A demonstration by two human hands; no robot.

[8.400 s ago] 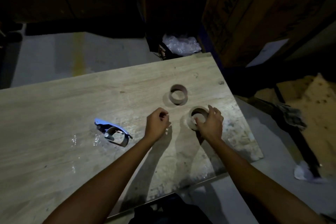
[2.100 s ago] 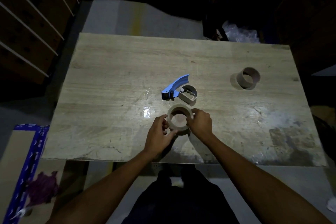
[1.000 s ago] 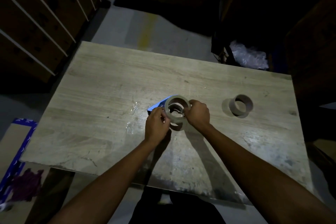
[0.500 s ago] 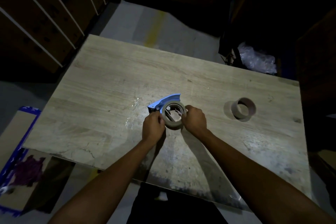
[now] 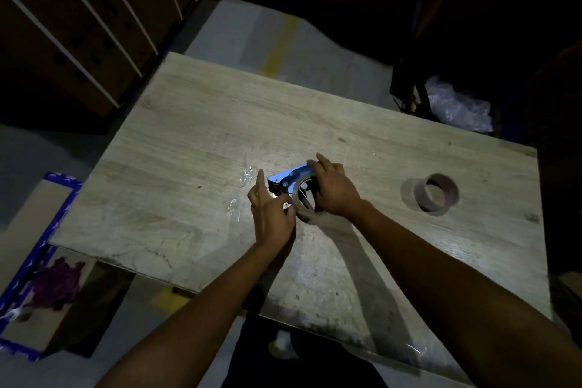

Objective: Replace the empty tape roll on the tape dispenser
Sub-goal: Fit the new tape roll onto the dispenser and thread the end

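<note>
The blue tape dispenser (image 5: 287, 178) lies near the middle of the wooden table (image 5: 195, 148). A brown tape roll (image 5: 303, 204) sits over the dispenser's hub. My right hand (image 5: 333, 189) wraps the roll's right side, its fingers reaching over the blue handle. My left hand (image 5: 271, 213) pinches the roll's left edge with thumb and fingers, the index finger pointing up. An empty cardboard core (image 5: 436, 194) stands on the table to the right, apart from both hands.
Scraps of clear tape (image 5: 242, 186) stick to the table left of the dispenser. Crumpled plastic (image 5: 456, 107) lies past the far right corner. A blue-edged cardboard box (image 5: 34, 249) sits on the floor at the left. Dark shelving rises at the back left.
The tape roll has come down from in front of the dispenser onto its hub. My right hand has shifted over the blue handle, and my left index finger has lifted.
</note>
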